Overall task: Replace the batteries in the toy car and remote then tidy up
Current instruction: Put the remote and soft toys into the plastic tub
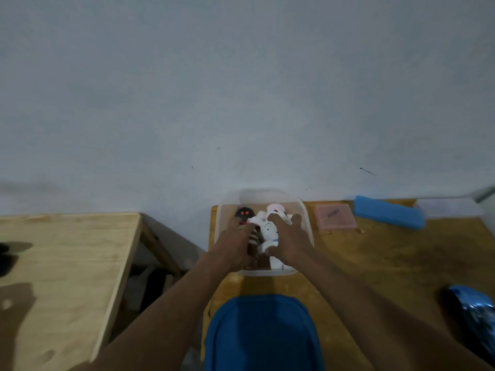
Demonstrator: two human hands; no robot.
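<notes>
Clear rounded plastic tub (306, 219), soft plush toys (268, 229) inside — left hand (235, 246), right hand (288, 243) pressing, fingers spread

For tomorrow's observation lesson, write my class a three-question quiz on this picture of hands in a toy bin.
1. True or false: the left hand and right hand both reach into the clear bin.
2. The blue lid lies: A on the bin; B on the table, nearer the person than the bin; C on the wall.
3. Fill in: between the bin and the blue box lies a ____ case.
Key: 1 true; 2 B; 3 pink.
</notes>
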